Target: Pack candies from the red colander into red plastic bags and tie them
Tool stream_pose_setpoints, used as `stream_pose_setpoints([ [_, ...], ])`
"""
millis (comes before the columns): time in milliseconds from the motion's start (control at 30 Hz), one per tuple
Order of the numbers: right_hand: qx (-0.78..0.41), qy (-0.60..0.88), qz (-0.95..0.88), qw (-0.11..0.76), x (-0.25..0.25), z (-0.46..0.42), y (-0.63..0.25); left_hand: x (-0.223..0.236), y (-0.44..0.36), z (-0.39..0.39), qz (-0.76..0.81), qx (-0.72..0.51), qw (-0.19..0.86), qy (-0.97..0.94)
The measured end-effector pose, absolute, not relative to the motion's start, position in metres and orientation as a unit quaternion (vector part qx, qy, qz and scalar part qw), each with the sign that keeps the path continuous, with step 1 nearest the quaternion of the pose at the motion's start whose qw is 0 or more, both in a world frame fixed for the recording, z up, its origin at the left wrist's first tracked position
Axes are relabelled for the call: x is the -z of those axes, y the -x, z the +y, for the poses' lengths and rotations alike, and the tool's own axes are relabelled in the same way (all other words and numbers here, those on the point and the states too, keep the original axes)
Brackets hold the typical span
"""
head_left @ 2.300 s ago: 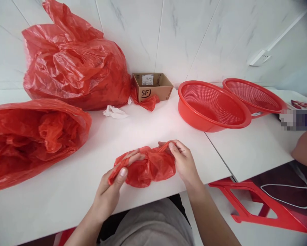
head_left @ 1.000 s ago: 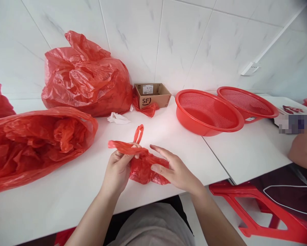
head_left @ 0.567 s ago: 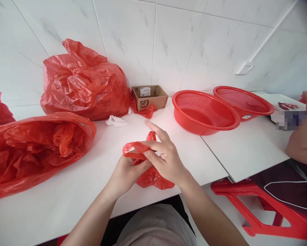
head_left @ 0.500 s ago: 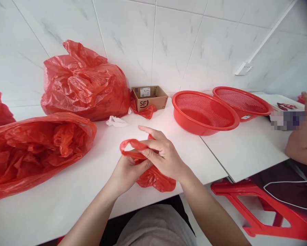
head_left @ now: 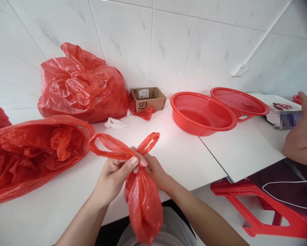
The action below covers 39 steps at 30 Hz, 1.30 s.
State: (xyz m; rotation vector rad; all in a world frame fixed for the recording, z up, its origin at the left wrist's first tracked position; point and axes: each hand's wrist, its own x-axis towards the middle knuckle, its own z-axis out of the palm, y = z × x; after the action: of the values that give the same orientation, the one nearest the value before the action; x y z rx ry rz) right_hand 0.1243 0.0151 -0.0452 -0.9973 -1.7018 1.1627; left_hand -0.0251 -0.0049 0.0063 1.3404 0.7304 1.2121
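Observation:
A small red plastic bag (head_left: 145, 205) hangs between my hands, its body full and drooping past the table's front edge. My left hand (head_left: 117, 172) pinches the bag's gathered neck, thumb on top. From the other side my right hand (head_left: 153, 167) closes on the same neck, its fingers partly hidden behind the bag. Two handle loops stick out above the grip, one to the left and one to the upper right. What the bag contains cannot be made out.
An open red bag (head_left: 48, 150) of crumpled red plastic lies left, a bulging red bag (head_left: 84, 92) behind it. A cardboard box (head_left: 149, 102), white tissue (head_left: 114, 123) and two red baskets (head_left: 204, 114) stand along the wall. Another person's arm (head_left: 300, 136) and a red stool (head_left: 266, 208) are at right.
The small bag has been lifted off the table and now hangs nearer my body. Its handle loops have spread apart, and both hands have come together at its neck.

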Motion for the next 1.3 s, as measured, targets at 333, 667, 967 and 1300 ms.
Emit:
stream_pose_setpoints([
  [333, -0.563, 0.276, -0.595, 0.503, 0.000, 0.023, -0.146, -0.013, 0.026, -0.002, 0.342, -0.478, 0.498, -0.638],
  [667, -0.522, 0.317, -0.517, 0.600, -0.028, 0.015, -0.150, 0.017, 0.025, 0.013, 0.407, -0.524, 0.569, -0.486],
  [967, -0.565, 0.358, -0.515, 0.537, -0.011, -0.025, -0.152, 0.000, 0.029, 0.018, 0.360, -0.556, 0.533, -0.527],
  [1300, -0.316, 0.475, -0.665, 0.481, -0.013, -0.003, -0.181, -0.001, 0.026, 0.018, 0.293, -0.536, 0.561, -0.558],
])
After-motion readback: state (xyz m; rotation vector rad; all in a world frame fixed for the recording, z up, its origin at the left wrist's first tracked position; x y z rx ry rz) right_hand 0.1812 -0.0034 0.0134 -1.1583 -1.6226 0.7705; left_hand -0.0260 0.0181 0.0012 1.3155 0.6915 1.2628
